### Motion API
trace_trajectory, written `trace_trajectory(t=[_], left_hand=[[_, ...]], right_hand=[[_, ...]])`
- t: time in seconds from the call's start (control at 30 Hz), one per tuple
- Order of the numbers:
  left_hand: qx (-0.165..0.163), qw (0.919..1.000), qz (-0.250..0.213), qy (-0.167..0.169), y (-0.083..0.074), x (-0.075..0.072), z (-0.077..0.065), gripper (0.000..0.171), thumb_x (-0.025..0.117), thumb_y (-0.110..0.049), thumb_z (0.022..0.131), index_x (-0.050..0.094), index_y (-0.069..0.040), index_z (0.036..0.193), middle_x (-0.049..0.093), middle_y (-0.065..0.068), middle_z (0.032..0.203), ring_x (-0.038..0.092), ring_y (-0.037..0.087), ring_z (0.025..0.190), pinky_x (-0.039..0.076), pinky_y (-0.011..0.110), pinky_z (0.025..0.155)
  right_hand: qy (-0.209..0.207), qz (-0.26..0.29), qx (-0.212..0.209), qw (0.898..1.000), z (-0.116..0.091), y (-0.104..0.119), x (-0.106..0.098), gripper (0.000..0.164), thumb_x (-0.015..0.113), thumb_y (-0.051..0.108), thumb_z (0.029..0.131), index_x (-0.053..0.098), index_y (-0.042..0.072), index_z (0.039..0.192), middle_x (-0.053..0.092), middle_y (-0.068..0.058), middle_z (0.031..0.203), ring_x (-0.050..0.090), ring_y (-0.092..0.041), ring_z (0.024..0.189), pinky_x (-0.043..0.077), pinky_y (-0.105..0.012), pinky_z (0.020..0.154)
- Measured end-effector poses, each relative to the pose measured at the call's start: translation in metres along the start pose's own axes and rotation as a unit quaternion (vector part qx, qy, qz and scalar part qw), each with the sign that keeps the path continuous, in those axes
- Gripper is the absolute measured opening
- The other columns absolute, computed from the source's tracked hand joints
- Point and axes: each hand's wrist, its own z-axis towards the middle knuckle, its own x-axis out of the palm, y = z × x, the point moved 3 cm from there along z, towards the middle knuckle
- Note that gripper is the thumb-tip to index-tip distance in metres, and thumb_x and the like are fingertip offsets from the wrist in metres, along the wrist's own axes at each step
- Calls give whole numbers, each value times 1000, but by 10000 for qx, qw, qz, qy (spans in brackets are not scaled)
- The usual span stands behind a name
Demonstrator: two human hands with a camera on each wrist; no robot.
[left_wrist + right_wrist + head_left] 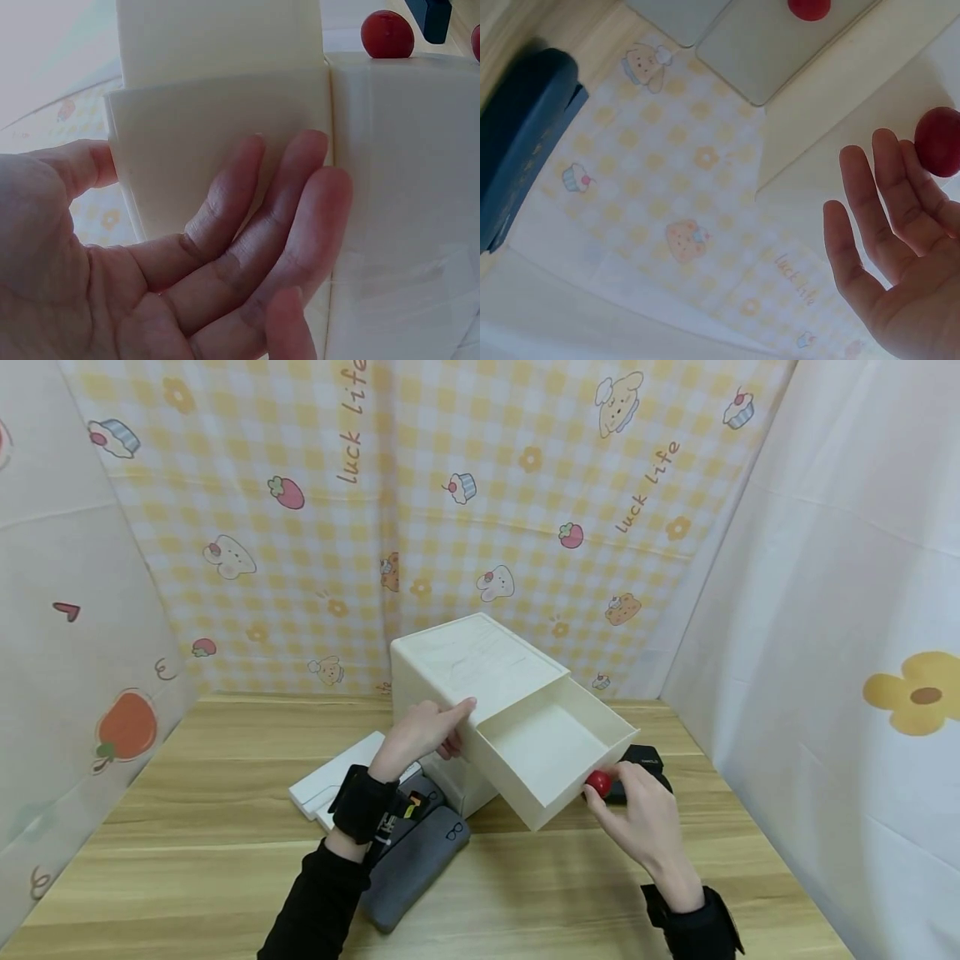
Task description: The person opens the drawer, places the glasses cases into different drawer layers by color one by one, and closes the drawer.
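Left hand (pixel 420 735) fingers flat against the drawer unit (pixel 465 668) — right hand (pixel 637 818) fingers loose, fingertips at the red knob (pixel 598 782).

- One cream drawer cabinet (pixel 457 668) on the tabletop (pixel 225 860).
- One drawer (pixel 551 752) pulled out of it.
- Red knobs: one (pixel 598 782) seen from the head camera; the left wrist view shows one whole (pixel 387 34) and part of a second at the frame edge.
- One grey pouch (pixel 420 860).
- One black stapler (pixel 641 764).
- One flat white box (pixel 330 781).
- Two hands: left (pixel 423 735), right (pixel 637 818).
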Motion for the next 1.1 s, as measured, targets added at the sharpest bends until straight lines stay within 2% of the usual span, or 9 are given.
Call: trace_trajectory(t=[0.1,0.3,0.4,0.53,0.67,0.9,1.1], left_hand=[[21,10000,46,-6,0,0,0,66,39,-57,95,74,-4,74,73,8,73,70,24,69,48,29,69],[58,10000,61,-5,1,0,1,67,39,-57,95,74,-3,75,73,8,73,69,20,66,48,29,68],[69,10000,68,-17,0,0,1,67,39,-57,95,74,-4,75,73,8,72,70,24,68,47,29,67],[62,10000,48,-31,1,0,0,67,40,-57,95,74,-4,73,73,8,71,70,28,71,47,29,67],[62,10000,1,-21,1,0,0,66,40,-56,95,74,-3,73,73,9,72,70,27,71,47,28,67],[95,10000,-5,-8,2,-1,0,67,40,-57,95,74,-3,74,73,9,72,70,27,70,47,30,72],[103,9999,-22,-10,3,0,1,66,40,-57,95,75,-4,75,73,9,73,70,27,70,47,31,74]], right_hand=[[26,28,3,10000,-6,-3,-3,20,75,16,68,62,8,82,63,-1,75,59,-13,68,45,-30,57],[178,31,37,9998,-10,-4,-7,21,76,16,68,62,10,83,62,1,74,59,-12,70,48,-32,59],[220,62,9,9997,-11,-4,-8,22,76,15,68,62,10,83,62,2,73,59,-11,69,48,-31,59],[228,90,-182,9995,-14,-7,-9,25,77,15,67,62,9,86,63,2,75,59,-9,69,48,-29,58],[323,53,-477,9983,-20,-14,-5,31,79,17,66,64,7,91,67,-1,82,63,-14,74,51,-31,59],[710,-344,-703,9944,-37,-50,15,36,80,23,67,66,5,95,67,-5,90,63,-22,83,51,-37,68],[1234,-889,-401,9876,-46,-88,35,46,80,30,68,64,4,103,64,-11,100,60,-30,92,48,-47,73]])
